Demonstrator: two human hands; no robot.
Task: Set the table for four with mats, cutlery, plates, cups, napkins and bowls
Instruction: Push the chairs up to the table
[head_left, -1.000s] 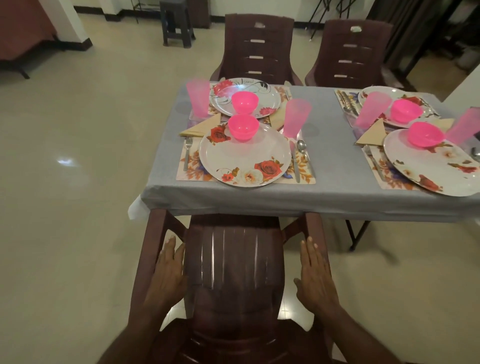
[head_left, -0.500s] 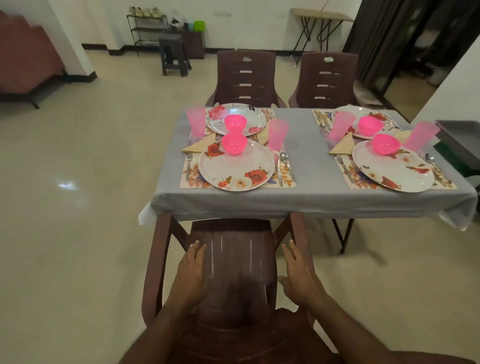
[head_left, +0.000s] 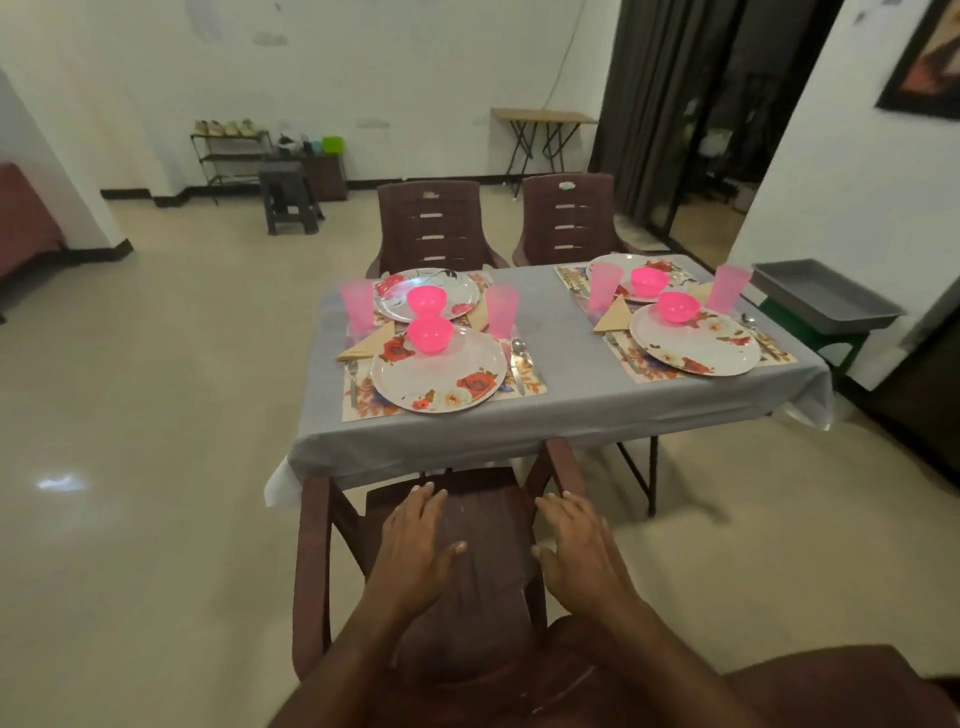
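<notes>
**Four places laid, my hands on the chair back**

The counter (head_left: 566, 410) stands ahead of me under a grey cloth, with two brown chairs (head_left: 431, 223) drawn up along its far side. The near chair (head_left: 483, 571) sits right below me at the counter's left end, its arms reaching just under the cloth's edge. My left hand (head_left: 415, 551) lies flat on the chair back, fingers (head_left: 423, 499) straight and spread, gripping nothing. My right hand (head_left: 582, 551) rests beside it on the back's right edge, fingers relaxed and only lightly bent, holding nothing either.

Four floral mats carry the settings, two at each end of the counter. The nearest plate (head_left: 439, 371) lies on the near left mat (head_left: 363, 408), with a pink bowl (head_left: 430, 335) on its far rim. A second plate (head_left: 427, 293) with its own bowl sits just behind. On the right, another plate (head_left: 696, 345) and one more beyond it each hold a pink bowl. Pink cups (head_left: 502, 310) stand beside the plates, one to a place. A folded napkin (head_left: 366, 343) lies left of the nearest plate, a fork (head_left: 353, 382) below it, and a spoon (head_left: 519, 351) on the plate's right
</notes>
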